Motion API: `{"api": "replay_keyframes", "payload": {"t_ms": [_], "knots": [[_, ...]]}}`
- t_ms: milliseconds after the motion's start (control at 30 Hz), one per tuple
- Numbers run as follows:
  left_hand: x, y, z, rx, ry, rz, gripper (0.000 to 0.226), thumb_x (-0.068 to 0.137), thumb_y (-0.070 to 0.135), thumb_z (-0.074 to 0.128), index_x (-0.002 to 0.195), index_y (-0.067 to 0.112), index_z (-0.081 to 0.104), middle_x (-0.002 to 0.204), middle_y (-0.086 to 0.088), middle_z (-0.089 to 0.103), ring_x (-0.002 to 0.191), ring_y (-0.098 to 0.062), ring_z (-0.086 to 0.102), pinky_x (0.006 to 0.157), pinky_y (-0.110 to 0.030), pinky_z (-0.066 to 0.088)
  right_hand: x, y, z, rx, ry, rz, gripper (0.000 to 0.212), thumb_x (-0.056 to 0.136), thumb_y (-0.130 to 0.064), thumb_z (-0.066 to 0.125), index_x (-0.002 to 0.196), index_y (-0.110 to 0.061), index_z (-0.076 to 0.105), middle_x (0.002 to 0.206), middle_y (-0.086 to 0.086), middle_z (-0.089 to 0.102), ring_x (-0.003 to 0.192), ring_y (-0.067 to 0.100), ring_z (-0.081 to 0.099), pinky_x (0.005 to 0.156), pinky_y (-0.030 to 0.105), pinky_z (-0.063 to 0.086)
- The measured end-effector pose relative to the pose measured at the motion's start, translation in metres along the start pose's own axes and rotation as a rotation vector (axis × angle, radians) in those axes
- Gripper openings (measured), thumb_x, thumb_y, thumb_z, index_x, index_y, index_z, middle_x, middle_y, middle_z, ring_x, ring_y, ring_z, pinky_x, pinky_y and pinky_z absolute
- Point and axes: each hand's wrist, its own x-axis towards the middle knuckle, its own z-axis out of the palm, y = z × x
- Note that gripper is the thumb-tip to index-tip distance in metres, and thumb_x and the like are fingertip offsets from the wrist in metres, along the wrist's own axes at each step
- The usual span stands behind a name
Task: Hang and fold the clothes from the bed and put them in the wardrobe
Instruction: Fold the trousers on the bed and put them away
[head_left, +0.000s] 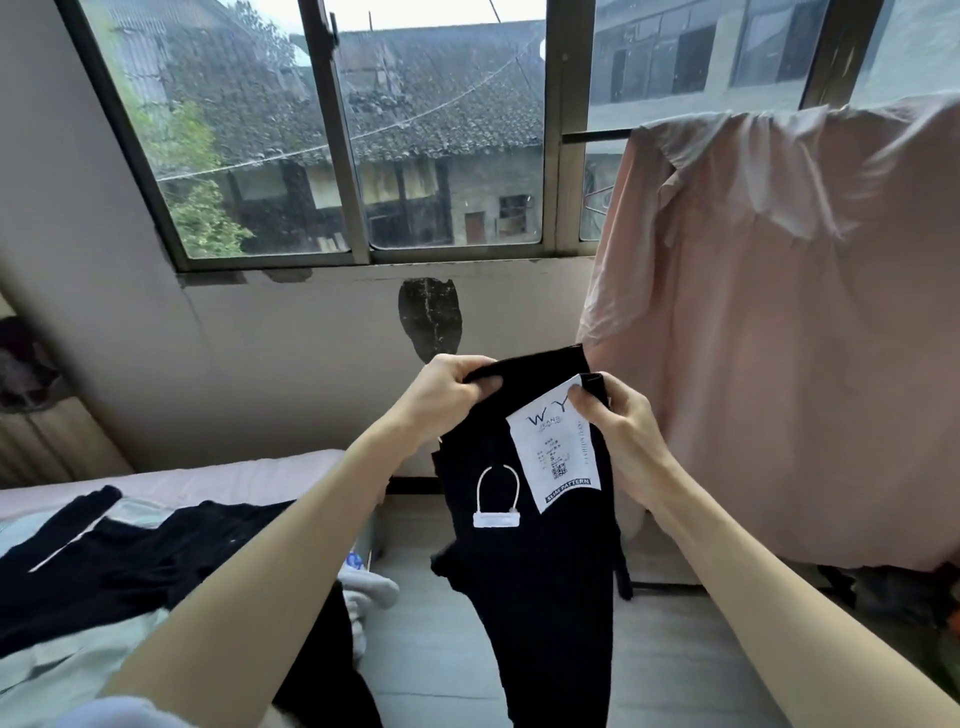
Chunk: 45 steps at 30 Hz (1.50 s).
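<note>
I hold a pair of black trousers (540, 582) up in front of me by the waistband, the legs hanging down toward the floor. My left hand (447, 395) grips the left end of the waistband. My right hand (618, 436) pinches the right end, beside a white paper label (553, 452). A white plastic loop tag (497, 501) hangs on the front. On the bed (182, 480) at the lower left lie black clothes (130, 561) and a pale green garment (57, 665).
A pink cloth (805, 322) hangs over a rail at the right, close to my right hand. A wide window (358, 130) fills the wall ahead. Grey tiled floor (675, 665) shows below the trousers. A white bundle (369, 592) lies by the bed's edge.
</note>
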Motion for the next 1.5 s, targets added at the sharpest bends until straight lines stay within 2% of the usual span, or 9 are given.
{"api": "replay_keyframes", "payload": {"t_ms": [167, 267, 333, 500, 733, 933, 1067, 1233, 1500], "knots": [[-0.018, 0.011, -0.028, 0.041, -0.035, -0.055, 0.027, 0.095, 0.029, 0.056, 0.12, 0.021, 0.061, 0.1, 0.005, 0.067, 0.089, -0.007, 0.065, 0.077, -0.016, 0.051, 0.008, -0.006, 0.026, 0.066, 0.064, -0.052, 0.01, 0.085, -0.023, 0.061, 0.075, -0.023, 0.063, 0.082, 0.011, 0.051, 0.078, 0.025, 0.045, 0.072, 0.039, 0.037], [-0.033, -0.009, -0.049, -0.199, 0.018, -0.094, 0.091, 0.067, 0.067, 0.067, 0.142, 0.036, 0.028, 0.122, 0.009, 0.057, 0.113, -0.008, 0.057, 0.088, -0.027, 0.049, 0.015, -0.011, 0.033, 0.097, 0.133, -0.062, 0.012, 0.08, -0.032, 0.061, 0.072, -0.023, 0.06, 0.08, 0.008, 0.048, 0.076, 0.023, 0.042, 0.071, 0.039, 0.035], [-0.047, -0.029, -0.047, -0.322, -0.002, -0.129, 0.111, 0.054, 0.065, 0.076, 0.142, 0.045, 0.012, 0.126, 0.01, 0.055, 0.116, -0.008, 0.057, 0.095, -0.032, 0.048, 0.018, -0.013, 0.037, 0.088, 0.168, -0.072, 0.016, 0.085, -0.028, 0.063, 0.072, -0.02, 0.057, 0.073, 0.006, 0.047, 0.073, 0.02, 0.041, 0.071, 0.037, 0.035], [-0.051, -0.055, -0.016, -0.32, 0.221, -0.195, 0.053, 0.076, 0.005, 0.076, 0.123, 0.015, 0.054, 0.104, 0.004, 0.07, 0.1, -0.012, 0.066, 0.083, -0.019, 0.05, 0.02, -0.004, 0.043, 0.074, 0.162, -0.099, 0.013, 0.091, -0.012, 0.061, 0.085, -0.023, 0.063, 0.074, -0.008, 0.058, 0.074, 0.01, 0.051, 0.075, 0.03, 0.044], [-0.038, -0.025, -0.014, -0.265, 0.19, -0.048, 0.023, 0.085, 0.006, 0.067, 0.098, 0.025, 0.064, 0.092, 0.01, 0.07, 0.093, -0.011, 0.066, 0.09, -0.033, 0.051, 0.044, -0.016, 0.031, -0.195, 0.248, -0.229, 0.029, 0.094, -0.018, 0.056, 0.122, -0.01, 0.054, 0.103, 0.001, 0.06, 0.095, 0.012, 0.055, 0.082, 0.014, 0.042], [-0.082, -0.021, -0.034, -0.313, 0.354, -0.055, 0.019, 0.084, 0.003, 0.067, 0.095, 0.018, 0.063, 0.08, 0.012, 0.069, 0.082, -0.008, 0.067, 0.074, -0.025, 0.054, 0.049, -0.021, 0.086, -0.342, 0.167, -0.302, 0.027, 0.099, -0.018, 0.043, 0.12, -0.005, 0.053, 0.092, 0.003, 0.059, 0.087, 0.022, 0.056, 0.086, 0.042, 0.047], [-0.146, -0.03, -0.072, -0.274, 0.505, -0.133, 0.019, 0.083, 0.006, 0.069, 0.099, 0.005, 0.059, 0.089, -0.006, 0.064, 0.088, -0.02, 0.065, 0.082, -0.04, 0.055, 0.029, -0.022, 0.168, -0.309, -0.006, -0.324, 0.025, 0.098, -0.019, 0.045, 0.118, -0.009, 0.057, 0.1, 0.011, 0.066, 0.095, 0.03, 0.059, 0.088, 0.04, 0.045], [-0.233, -0.041, -0.125, -0.224, 0.727, -0.195, 0.015, 0.085, 0.003, 0.065, 0.098, 0.01, 0.063, 0.084, 0.003, 0.068, 0.081, -0.012, 0.066, 0.07, -0.024, 0.053, -0.016, -0.034, 0.274, -0.256, -0.241, -0.347, 0.024, 0.098, -0.017, 0.045, 0.117, -0.009, 0.058, 0.102, 0.009, 0.067, 0.097, 0.029, 0.059, 0.087, 0.036, 0.043], [-0.406, -0.076, -0.255, -0.288, 1.11, -0.297, 0.007, 0.089, 0.011, 0.062, 0.094, 0.016, 0.064, 0.077, 0.006, 0.067, 0.077, -0.012, 0.066, 0.06, -0.027, 0.053, -0.118, -0.062, 0.504, -0.142, -0.642, -0.412, 0.026, 0.097, -0.02, 0.044, 0.116, -0.01, 0.06, 0.106, 0.008, 0.066, 0.102, 0.025, 0.057, 0.087, 0.035, 0.043]]}}
